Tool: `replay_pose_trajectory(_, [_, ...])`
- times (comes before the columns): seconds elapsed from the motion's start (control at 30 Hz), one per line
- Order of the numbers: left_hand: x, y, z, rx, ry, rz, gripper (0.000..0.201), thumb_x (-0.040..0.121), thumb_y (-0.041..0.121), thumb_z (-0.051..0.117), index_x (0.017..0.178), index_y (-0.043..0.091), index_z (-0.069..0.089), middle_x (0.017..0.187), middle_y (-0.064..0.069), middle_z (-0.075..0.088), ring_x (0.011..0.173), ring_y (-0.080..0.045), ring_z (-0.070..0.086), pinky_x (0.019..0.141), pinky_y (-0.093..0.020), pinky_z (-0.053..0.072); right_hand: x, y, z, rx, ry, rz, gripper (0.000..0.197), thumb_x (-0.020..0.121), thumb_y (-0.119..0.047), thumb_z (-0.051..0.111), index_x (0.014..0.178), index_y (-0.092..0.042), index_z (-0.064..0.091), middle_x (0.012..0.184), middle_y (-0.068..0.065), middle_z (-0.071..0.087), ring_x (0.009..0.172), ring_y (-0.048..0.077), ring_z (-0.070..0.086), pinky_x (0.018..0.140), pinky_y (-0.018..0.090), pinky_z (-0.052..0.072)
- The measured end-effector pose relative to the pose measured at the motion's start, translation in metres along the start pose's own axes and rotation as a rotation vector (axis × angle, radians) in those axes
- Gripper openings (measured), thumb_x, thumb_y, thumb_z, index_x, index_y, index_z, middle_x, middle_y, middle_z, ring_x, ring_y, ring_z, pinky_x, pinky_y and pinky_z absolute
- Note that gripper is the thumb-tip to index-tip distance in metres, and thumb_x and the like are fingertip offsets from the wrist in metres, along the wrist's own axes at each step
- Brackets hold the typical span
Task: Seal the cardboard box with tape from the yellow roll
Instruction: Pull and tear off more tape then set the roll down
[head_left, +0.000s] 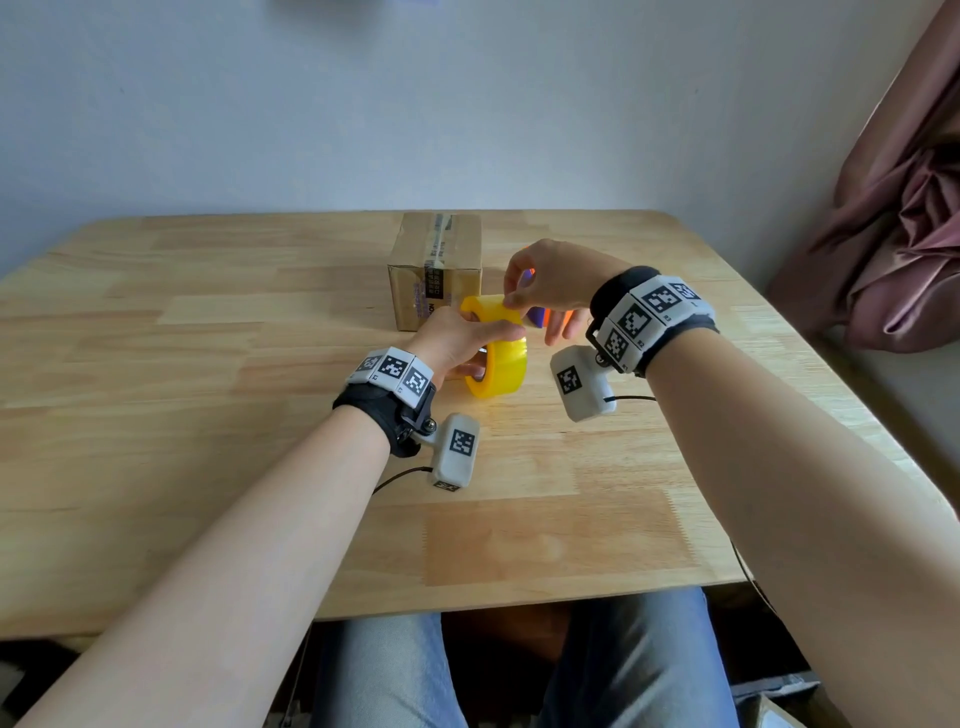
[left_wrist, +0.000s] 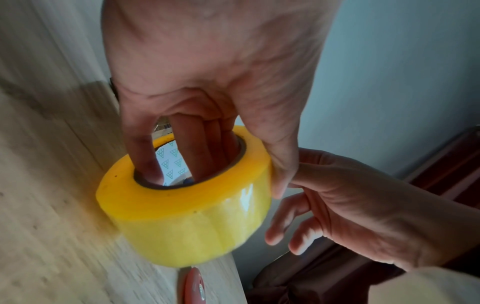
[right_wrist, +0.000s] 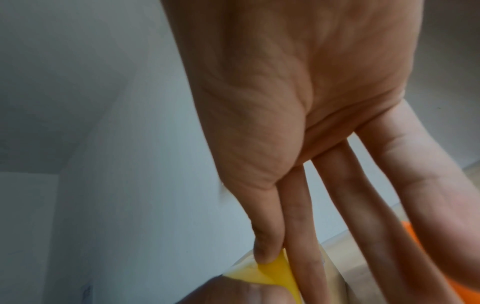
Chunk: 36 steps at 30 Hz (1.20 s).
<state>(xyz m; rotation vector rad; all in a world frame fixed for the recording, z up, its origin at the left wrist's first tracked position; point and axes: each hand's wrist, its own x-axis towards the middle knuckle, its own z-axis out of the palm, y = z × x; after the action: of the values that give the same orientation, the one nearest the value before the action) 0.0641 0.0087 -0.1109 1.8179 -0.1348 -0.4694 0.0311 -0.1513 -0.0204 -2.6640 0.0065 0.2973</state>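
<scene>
A small cardboard box stands at the back of the wooden table, flaps down, with a printed strip along its top seam. In front of it my left hand holds the yellow tape roll on edge just above the table. Its fingers go through the core and its thumb lies on the outer face of the yellow tape roll. My right hand pinches the loose tape end at the top of the roll between thumb and forefinger; its other fingers hang straight.
An orange and purple object lies on the table behind my right hand, mostly hidden. A pink cloth hangs at the right beyond the table edge. The wall stands close behind the box.
</scene>
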Motion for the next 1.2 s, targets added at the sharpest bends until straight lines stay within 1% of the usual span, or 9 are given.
replay_pose_trajectory(0.2, [0.0012,0.0015,0.0021,0.031,-0.002,0.004,0.052,0.066,0.040,0.089,0.105,0.010,0.071,0.109,-0.015,0.075,0.100,-0.028,0.072,0.076,-0.037,0.062,0.0005,0.0009,-0.0046,-0.010,-0.014,0.022,0.015,0.098,-0.032,0.069,0.107,-0.019,0.068,0.089,0.012,0.080,0.065,0.026,0.080,0.076,0.043,0.066])
replay_pose_trajectory(0.37, [0.0005,0.0044,0.0034,0.056,-0.007,0.000,0.056,0.071,0.036,0.088,0.113,0.002,0.071,0.116,-0.021,0.073,0.103,-0.030,0.072,0.085,-0.044,0.060,0.0008,0.0000,-0.0081,0.000,-0.019,0.043,0.014,0.097,-0.028,0.072,0.102,-0.015,0.072,0.079,0.008,0.080,0.066,0.022,0.080,0.071,0.038,0.066])
replay_pose_trajectory(0.53, [0.0014,0.0032,0.0009,0.040,-0.038,-0.006,0.042,0.072,0.035,0.088,0.103,0.011,0.073,0.102,-0.013,0.075,0.092,-0.025,0.071,0.084,-0.041,0.060,0.0014,-0.0026,-0.0079,-0.008,-0.021,0.040,0.015,0.096,-0.027,0.072,0.101,-0.013,0.074,0.078,0.006,0.081,0.067,0.021,0.080,0.076,0.042,0.066])
replay_pose_trajectory(0.63, [0.0023,0.0018,-0.0011,-0.003,-0.036,-0.019,0.047,0.069,0.037,0.089,0.105,0.013,0.072,0.102,-0.009,0.075,0.096,-0.026,0.072,0.083,-0.040,0.060,0.0004,-0.0053,-0.0048,0.004,0.010,0.017,0.018,0.097,-0.027,0.070,0.111,-0.016,0.069,0.078,0.006,0.079,0.062,0.024,0.079,0.075,0.045,0.066])
replay_pose_trajectory(0.73, [0.0009,0.0026,-0.0012,-0.016,-0.034,-0.023,0.057,0.061,0.041,0.090,0.106,0.012,0.072,0.104,-0.010,0.076,0.101,-0.027,0.072,0.084,-0.041,0.060,-0.0016,-0.0082,-0.0056,-0.033,0.013,0.021,0.013,0.099,-0.027,0.068,0.108,-0.018,0.070,0.055,-0.006,0.074,0.054,0.019,0.077,0.068,0.037,0.065])
replay_pose_trajectory(0.83, [-0.0009,0.0033,0.0003,0.000,-0.032,-0.020,0.069,0.048,0.048,0.089,0.104,0.011,0.073,0.107,-0.013,0.076,0.100,-0.027,0.073,0.083,-0.039,0.060,-0.0010,-0.0082,-0.0071,-0.029,0.007,0.032,0.014,0.098,-0.026,0.069,0.106,-0.014,0.072,0.054,-0.011,0.073,0.057,0.017,0.078,0.071,0.038,0.065])
replay_pose_trajectory(1.0, [-0.0008,0.0036,0.0018,0.047,-0.030,-0.010,0.040,0.068,0.038,0.089,0.093,0.013,0.072,0.107,-0.017,0.076,0.100,-0.030,0.073,0.087,-0.043,0.060,0.0006,-0.0061,-0.0092,0.009,-0.002,0.057,0.012,0.094,-0.023,0.075,0.097,-0.012,0.076,0.063,-0.005,0.078,0.066,0.018,0.080,0.080,0.043,0.065])
replay_pose_trajectory(1.1, [-0.0006,0.0034,0.0021,0.067,-0.047,-0.003,0.036,0.069,0.038,0.088,0.091,0.014,0.072,0.093,-0.012,0.074,0.089,-0.025,0.071,0.087,-0.042,0.059,-0.0005,-0.0064,-0.0088,0.009,-0.005,0.067,0.012,0.094,-0.023,0.075,0.097,-0.011,0.077,0.061,-0.008,0.077,0.063,0.013,0.079,0.078,0.040,0.066])
replay_pose_trajectory(1.2, [-0.0002,0.0024,0.0020,0.065,-0.033,-0.013,0.045,0.068,0.040,0.089,0.098,0.011,0.073,0.096,-0.011,0.075,0.091,-0.024,0.072,0.086,-0.041,0.060,-0.0024,-0.0060,-0.0075,0.024,0.002,0.066,0.014,0.095,-0.024,0.074,0.101,-0.012,0.075,0.059,-0.008,0.076,0.062,0.014,0.079,0.078,0.040,0.066])
